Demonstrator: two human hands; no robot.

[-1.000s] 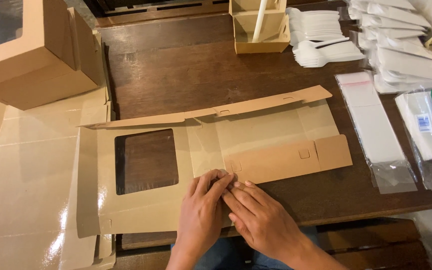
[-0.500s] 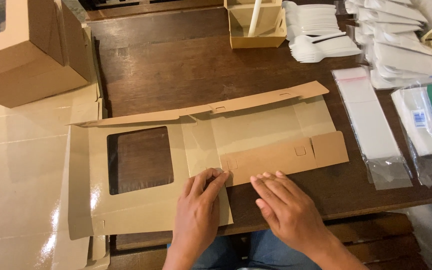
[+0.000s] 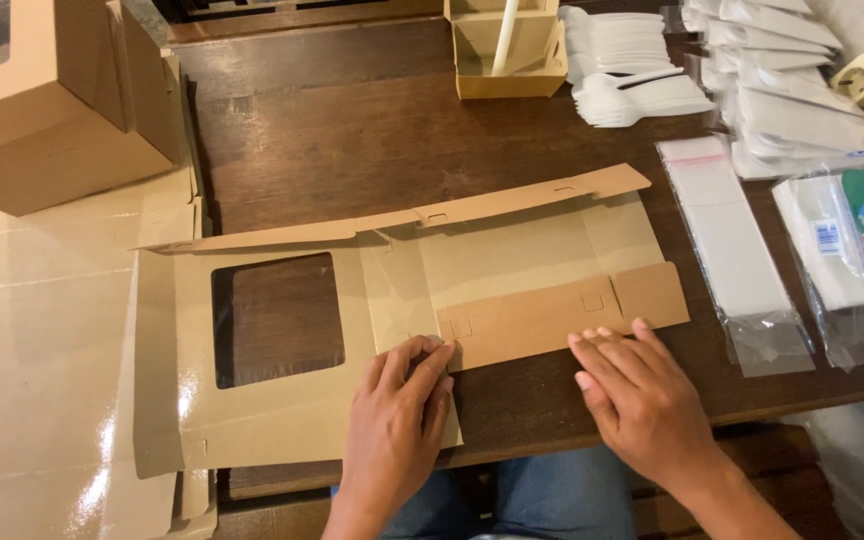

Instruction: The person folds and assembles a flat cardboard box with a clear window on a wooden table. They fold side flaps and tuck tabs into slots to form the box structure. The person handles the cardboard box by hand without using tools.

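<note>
Lying flat across a dark wooden table [image 3: 352, 140], an unfolded brown cardboard box blank [image 3: 512, 260] with a square window cut-out [image 3: 277, 318] occupies the centre of the view. At far left, an assembled windowed box [image 3: 42, 110] stands on a stack of flat, glossy blanks [image 3: 42, 350]. The left hand [image 3: 397, 425] rests palm down on the blank's near edge, just right of the window; its fingers are held close together and slightly curled, their tips pressing the crease where the long folded-over side flap [image 3: 552, 315] begins. The right hand [image 3: 642, 400] lies palm down further right, fingers extended and pressed together, tips touching the lower edge of the same flap. Neither hand pinches or lifts anything. At the table's far edge a small open cardboard tray [image 3: 507, 60] holds a white stick. To its right lie stacked white plastic forks [image 3: 632, 70], then wrapped cutlery packets [image 3: 792, 110]. Clear plastic sleeves [image 3: 727, 240] lie just right of the blank, beside a plastic-wrapped pack of napkins [image 3: 852, 250]. Blue trousers [image 3: 542, 495] show below the table edge.
</note>
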